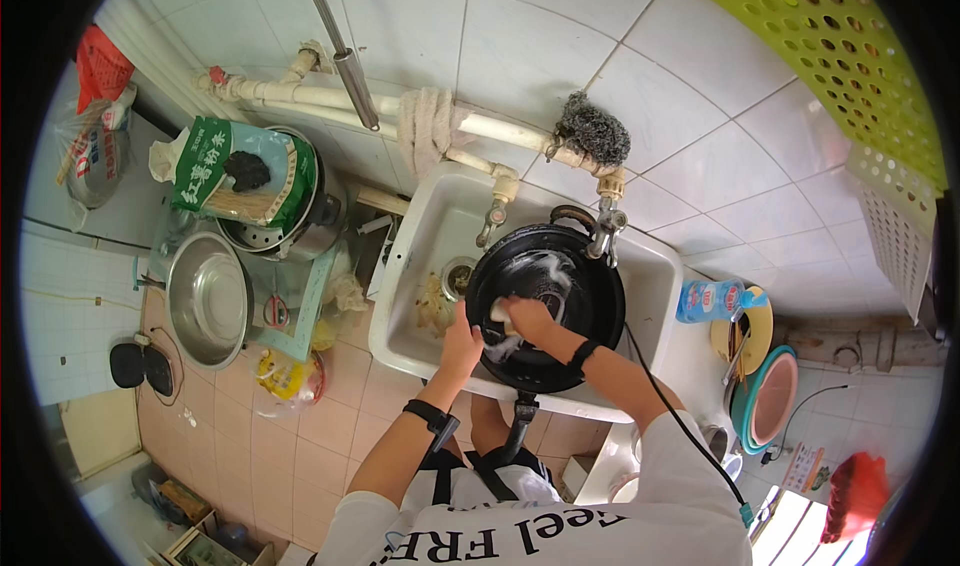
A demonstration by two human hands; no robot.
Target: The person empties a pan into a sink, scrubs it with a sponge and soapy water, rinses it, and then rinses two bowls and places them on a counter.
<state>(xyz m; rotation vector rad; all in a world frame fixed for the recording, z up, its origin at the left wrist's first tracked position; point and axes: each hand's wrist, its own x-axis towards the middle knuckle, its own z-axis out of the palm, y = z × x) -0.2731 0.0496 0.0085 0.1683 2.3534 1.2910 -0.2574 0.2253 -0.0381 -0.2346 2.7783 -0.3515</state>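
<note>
A black frying pan (pixel 592 307) rests across the white ceramic sink (pixel 397 326), its long handle (pixel 517 427) pointing toward my body and a loop handle (pixel 574 215) at the far side. My left hand (pixel 460 345) grips the pan's left rim. Inside the pan, my right hand (pixel 531 320) presses a pale sponge or cloth (pixel 499 311), mostly hidden under the fingers, against the lower left. White suds (pixel 555 270) streak the pan's inner surface. Left of the pan, the sink drain (pixel 457 276) has wet food scraps (pixel 431 303) beside it.
Two metal taps stand over the sink, the right tap (pixel 606 232) above the pan's rim. Steel wool (pixel 592 131) hangs on the pipe. A blue detergent bottle (pixel 709 300) lies right of the sink. At left are a steel basin (pixel 206 296) and a pot (pixel 326 225) under a green food bag (pixel 247 176).
</note>
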